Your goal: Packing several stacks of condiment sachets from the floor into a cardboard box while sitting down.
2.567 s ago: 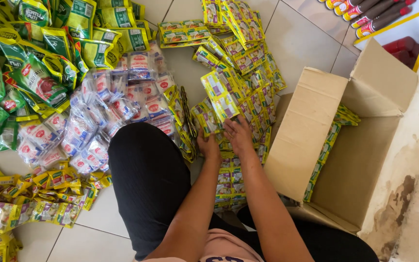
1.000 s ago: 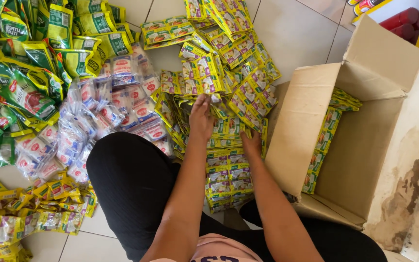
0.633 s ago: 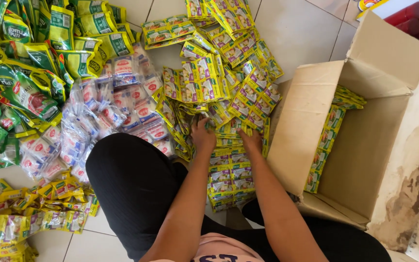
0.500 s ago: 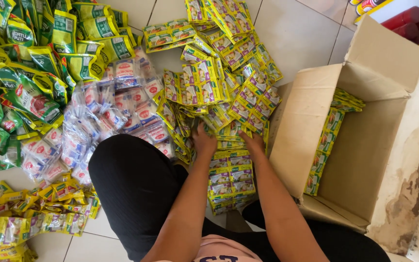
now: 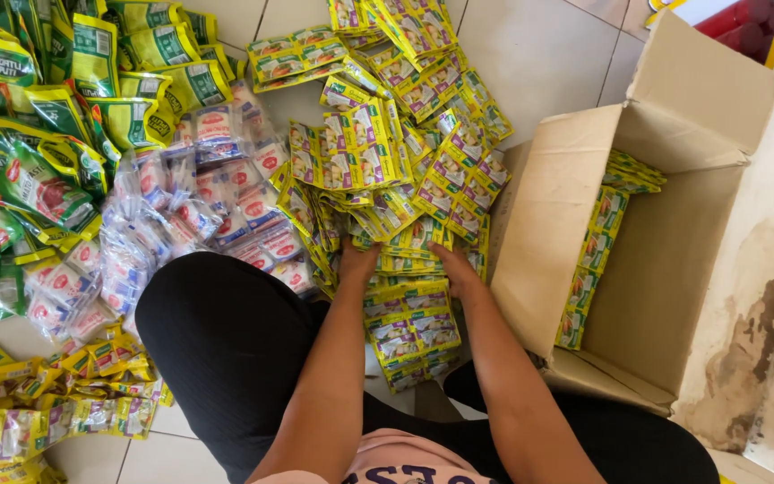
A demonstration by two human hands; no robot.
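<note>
Pale floor tiles [image 5: 530,54] carry the whole spread, and the person sits among it with one black-clad knee [image 5: 226,332] drawn up. Biggest of all is the cardboard box [image 5: 674,269] tipped on its side at the right, flaps open, with a short column of yellow sachet strips [image 5: 595,260] stacked against its back wall. Off to the far left lie large green and yellow packets [image 5: 64,99], then a heap of clear packets with red labels [image 5: 172,215], and at the lower left a scatter of small gold sachets [image 5: 55,403].

Straight ahead lies the loose pile of yellow sachet strips [image 5: 405,143], and right in front of the person a squared stack of strips [image 5: 409,323] running back toward the lap. Compared with a second or so ago, both hands have drawn in from the far pile and dropped onto the head of that stack. The left hand [image 5: 357,262] and right hand [image 5: 455,269] now sit on either side of it, fingers curled down and pressing inward, bracketing the strips between them. I judge it a gathering, squaring grip; whether the fingers reach underneath, I cannot tell. Nothing has lifted yet: the stack rests on the floor, just beside the box's near wall, and the column inside looks unchanged.
</note>
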